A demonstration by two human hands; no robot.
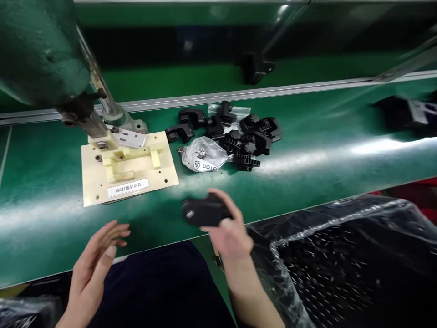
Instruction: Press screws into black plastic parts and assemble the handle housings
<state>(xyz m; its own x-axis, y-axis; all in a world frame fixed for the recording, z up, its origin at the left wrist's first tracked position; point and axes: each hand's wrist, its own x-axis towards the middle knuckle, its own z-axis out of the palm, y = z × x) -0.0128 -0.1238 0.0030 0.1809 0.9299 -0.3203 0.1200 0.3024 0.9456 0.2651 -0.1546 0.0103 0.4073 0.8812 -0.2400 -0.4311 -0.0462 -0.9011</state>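
Observation:
My right hand (230, 228) grips a black plastic part (205, 212), a flat block with a rounded end, and holds it over the front of the green bench. Motion blurs the hand and the part a little. To the left, my left hand (97, 262) is empty, its fingers extended and the thumb apart, near the bench's front edge. Beyond it lies a cream-coloured fixture plate (160, 180) with raised blocks and a printed label (128, 187). A clear plastic bag (205, 155) of small metal pieces sits right of the plate.
Several black clamp-like parts (252, 141) are heaped behind the bag. A green press machine (41, 54) with a metal column (109, 95) stands over the fixture. At lower right, a plastic-lined bin (327, 273) holds many dark pieces. Another black object (399, 114) is at far right.

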